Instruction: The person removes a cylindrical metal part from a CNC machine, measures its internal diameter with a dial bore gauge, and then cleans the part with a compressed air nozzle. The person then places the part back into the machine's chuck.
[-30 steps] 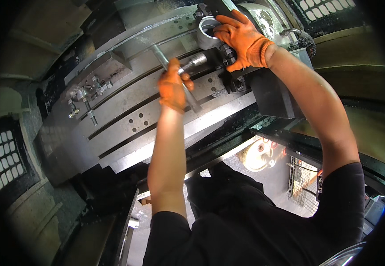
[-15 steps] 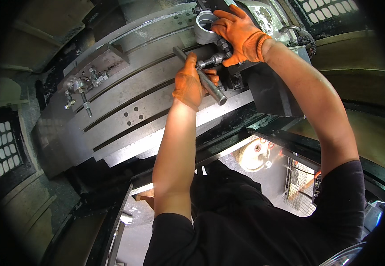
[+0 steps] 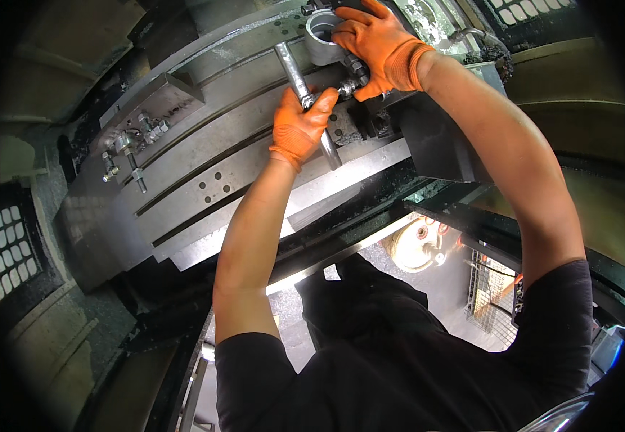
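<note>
My left hand point(image 3: 299, 129), in an orange glove, is closed around the middle of a T-handle wrench point(image 3: 291, 68). Its steel crossbar slants across the machine table, with one end beyond the hand and the other below it. From the hand, the wrench's shaft points right to a dark bolt and nuts point(image 3: 356, 68). My right hand point(image 3: 384, 50), also gloved, lies over a grey hollow metal cylinder point(image 3: 322, 50), its fingers hooked on the rim. Its thumb reaches down beside the wrench's tip. The exact joint between wrench and bolt is partly hidden.
The slotted steel machine table point(image 3: 248, 155) spans the enclosure. An angle block point(image 3: 161, 101) with clamping bolts and nuts point(image 3: 134, 155) stands at its left. A dark sheet-metal cover point(image 3: 442, 140) lies right of the table. A metal sill point(image 3: 341, 252) crosses in front of my body.
My left hand has shifted left and turned, so the wrench's crossbar stands steeper and its lower end has swung left. My right hand stays on the cylinder.
</note>
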Demonstrator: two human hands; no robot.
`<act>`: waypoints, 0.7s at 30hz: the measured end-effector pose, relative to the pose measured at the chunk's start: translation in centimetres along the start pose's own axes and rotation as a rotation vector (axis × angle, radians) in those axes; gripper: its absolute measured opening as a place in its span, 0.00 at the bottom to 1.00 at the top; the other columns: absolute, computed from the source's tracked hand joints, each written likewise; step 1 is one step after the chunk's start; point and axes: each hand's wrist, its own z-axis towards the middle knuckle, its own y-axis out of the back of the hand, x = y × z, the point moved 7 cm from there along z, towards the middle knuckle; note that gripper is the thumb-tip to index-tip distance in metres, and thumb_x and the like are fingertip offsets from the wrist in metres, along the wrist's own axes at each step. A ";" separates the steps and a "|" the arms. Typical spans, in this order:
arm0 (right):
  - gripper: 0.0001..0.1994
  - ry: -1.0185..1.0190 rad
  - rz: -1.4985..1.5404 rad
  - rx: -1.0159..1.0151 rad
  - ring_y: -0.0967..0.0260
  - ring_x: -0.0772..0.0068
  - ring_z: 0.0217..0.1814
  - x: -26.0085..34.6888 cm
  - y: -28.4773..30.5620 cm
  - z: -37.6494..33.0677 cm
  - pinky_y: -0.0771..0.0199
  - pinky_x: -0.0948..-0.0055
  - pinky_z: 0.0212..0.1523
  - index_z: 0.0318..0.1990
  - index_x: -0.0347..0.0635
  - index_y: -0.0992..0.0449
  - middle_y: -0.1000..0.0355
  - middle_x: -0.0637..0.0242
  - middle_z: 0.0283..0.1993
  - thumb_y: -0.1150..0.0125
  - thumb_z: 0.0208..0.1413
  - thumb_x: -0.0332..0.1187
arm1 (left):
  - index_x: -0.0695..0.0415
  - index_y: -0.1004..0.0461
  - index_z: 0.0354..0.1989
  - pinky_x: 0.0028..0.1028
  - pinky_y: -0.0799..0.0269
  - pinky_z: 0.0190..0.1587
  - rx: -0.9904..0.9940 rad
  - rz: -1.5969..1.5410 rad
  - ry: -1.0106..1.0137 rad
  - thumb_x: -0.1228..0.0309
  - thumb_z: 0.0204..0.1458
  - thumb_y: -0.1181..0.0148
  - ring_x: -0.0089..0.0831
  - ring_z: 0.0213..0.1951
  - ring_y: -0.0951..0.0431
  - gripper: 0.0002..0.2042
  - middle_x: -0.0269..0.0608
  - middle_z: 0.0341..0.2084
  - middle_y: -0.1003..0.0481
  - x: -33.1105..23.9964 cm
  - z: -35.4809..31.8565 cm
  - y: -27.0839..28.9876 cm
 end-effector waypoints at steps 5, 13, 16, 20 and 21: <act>0.54 -0.014 0.023 -0.017 0.51 0.59 0.83 -0.7 -0.8 0.0 0.60 0.48 0.83 0.66 0.40 0.27 0.30 0.61 0.68 0.25 0.32 0.67 | 0.62 0.31 0.50 0.30 0.27 0.39 -0.113 -0.191 -0.004 0.61 0.59 0.31 0.25 0.33 0.26 0.21 0.36 0.33 0.25 0.3 -0.3 -1.8; 0.52 -0.046 0.049 0.144 0.57 0.58 0.86 -0.7 -1.9 0.4 0.66 0.48 0.83 0.72 0.46 0.32 0.36 0.61 0.76 0.24 0.39 0.64 | 0.61 0.23 0.37 0.35 0.26 0.42 -0.562 -0.014 0.248 0.59 0.60 0.38 0.36 0.30 0.22 0.15 0.42 0.24 0.23 -2.7 -1.4 -2.4; 0.53 -0.016 0.049 0.014 0.53 0.60 0.84 -0.5 -1.4 -0.1 0.60 0.49 0.83 0.67 0.39 0.27 0.32 0.64 0.70 0.25 0.36 0.67 | 0.60 0.22 0.36 0.35 0.24 0.39 -0.615 0.015 0.157 0.61 0.57 0.35 0.37 0.29 0.19 0.13 0.44 0.24 0.21 -1.2 -1.3 -2.1; 0.52 0.022 0.003 -0.011 0.53 0.61 0.84 0.3 -0.6 -0.6 0.60 0.50 0.83 0.67 0.39 0.27 0.32 0.66 0.70 0.26 0.37 0.67 | 0.60 0.21 0.37 0.31 0.24 0.31 -0.679 0.248 -0.290 0.64 0.59 0.33 0.29 0.23 0.21 0.11 0.38 0.21 0.21 -1.6 -0.9 -1.3; 0.52 0.031 -0.031 -0.026 0.53 0.62 0.84 0.4 -0.1 -0.4 0.60 0.49 0.83 0.67 0.39 0.27 0.32 0.66 0.70 0.26 0.36 0.66 | 0.60 0.21 0.38 0.30 0.24 0.30 -0.685 0.322 -0.433 0.65 0.60 0.32 0.26 0.22 0.21 0.10 0.35 0.20 0.21 -2.1 -1.5 -1.4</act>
